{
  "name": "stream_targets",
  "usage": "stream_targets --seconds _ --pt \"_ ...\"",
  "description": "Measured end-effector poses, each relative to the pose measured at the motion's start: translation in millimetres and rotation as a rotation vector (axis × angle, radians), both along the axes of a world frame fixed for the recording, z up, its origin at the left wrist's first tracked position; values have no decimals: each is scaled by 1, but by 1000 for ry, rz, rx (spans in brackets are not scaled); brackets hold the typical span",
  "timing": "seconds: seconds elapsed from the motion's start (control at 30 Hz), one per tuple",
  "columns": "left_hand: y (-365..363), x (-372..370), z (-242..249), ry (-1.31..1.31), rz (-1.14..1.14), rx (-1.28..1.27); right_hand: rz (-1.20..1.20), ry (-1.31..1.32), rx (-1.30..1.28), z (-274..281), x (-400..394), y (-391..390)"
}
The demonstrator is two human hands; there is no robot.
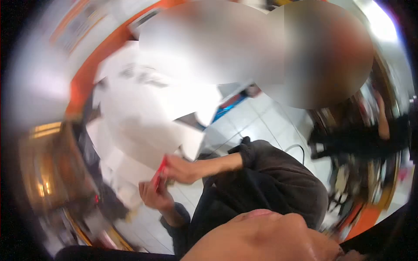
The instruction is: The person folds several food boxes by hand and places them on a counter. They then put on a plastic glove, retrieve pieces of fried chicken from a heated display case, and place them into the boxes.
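Fingers were pinched together — right hand (180,169) at one end, left hand (156,196) at the other, the red strip (160,172) between them! It looked light, perhaps bendy, best gripped by its ends — white sheets (139,126) lay beyond the fingers.

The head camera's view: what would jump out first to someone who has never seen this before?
Probably the small bright red object, left of the picture's middle, pinched in the fingers of two bare hands, one above the other; blur hides what it is. Just beyond it spreads a large white mass of sheet-like pieces. A big smeared patch across the top also draws the eye.
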State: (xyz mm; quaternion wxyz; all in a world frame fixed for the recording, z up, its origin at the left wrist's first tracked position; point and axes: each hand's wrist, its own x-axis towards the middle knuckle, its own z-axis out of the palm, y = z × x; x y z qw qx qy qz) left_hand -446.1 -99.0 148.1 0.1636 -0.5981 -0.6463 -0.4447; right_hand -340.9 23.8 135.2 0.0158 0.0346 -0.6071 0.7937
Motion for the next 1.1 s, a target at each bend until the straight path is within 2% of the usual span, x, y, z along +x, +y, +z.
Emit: stream_targets --seconds 0.03,0.07,0.1,0.13,0.2,0.23,0.27,0.3,0.33,0.37,0.4,0.43,0.5,0.53,0.63,0.7,0.73,0.8,0.87,0.93,1.0,1.03,1.07,1.1 --pt "7 19 -23 -187 3 88 -125 -15 20 9 22 3" --pt "17 38 -38 -379 18 150 -666 271 188 17 41 2" --pt "31 70 -31 -760 15 56 -1173 561 385 21 61 4" --pt "44 86 -34 -767 -56 39 -1237 552 419 24 92 14" --pt "58 114 -44 -537 -263 -285 -1219 351 828 31 168 32" --pt "68 144 -22 -870 -415 -386 -1275 270 808 31 200 38" --pt "76 157 -27 -860 -451 -397 -1330 192 783 28 231 42" --pt "83 167 -41 -743 -580 -511 -1393 40 800 14 261 42" --pt "92 176 -56 -618 -702 -615 -1437 -173 983 5 292 37" --pt "101 187 -76 -656 -815 -692 -1497 -173 1031 -4 321 31" --pt "120 204 -98 -654 -841 -701 -1551 -244 896 -19 343 30" --pt "128 224 -112 -665 -917 -860 -1606 -298 765 -29 361 17" --pt "131 266 -135 -662 -1108 -1104 -1486 -351 732 -47 401 -6" --pt "129 286 -143 -649 -1229 -1190 -1338 -495 859 -50 416 -21" --pt "125 349 -157 -551 -1462 -1382 -1546 -547 906 -69 449 -67" --pt "128 394 -159 -471 -1575 -1476 -1897 -954 547 -59 479 -91" --pt "130 415 -158 -420 -1628 -1516 -1926 -977 534 -60 489 -102" --pt "129 460 -152 -302 -1739 -1576 -1754 -875 461 -61 505 -128" --pt "127 496 -137 -171 -1820 -1620 -1786 -960 472 -58 514 -154" --pt "120 530 -117 -83 -1876 -1633 -1949 -914 411 -61 531 -175" --pt "109 553 -92 -150 -1981 -1768 -2098 -907 307 -51 536 -186" --pt "106 565 -94 -120 -2005 -1774 -2443 -926 323 -54 535 -191" --pt "101 577 -99 178 -2087 -1420 -2786 -939 341 -55 537 -198" --pt "95 589 -99 433 -2113 -1048 -2877 -1033 188 -49 536 -200"
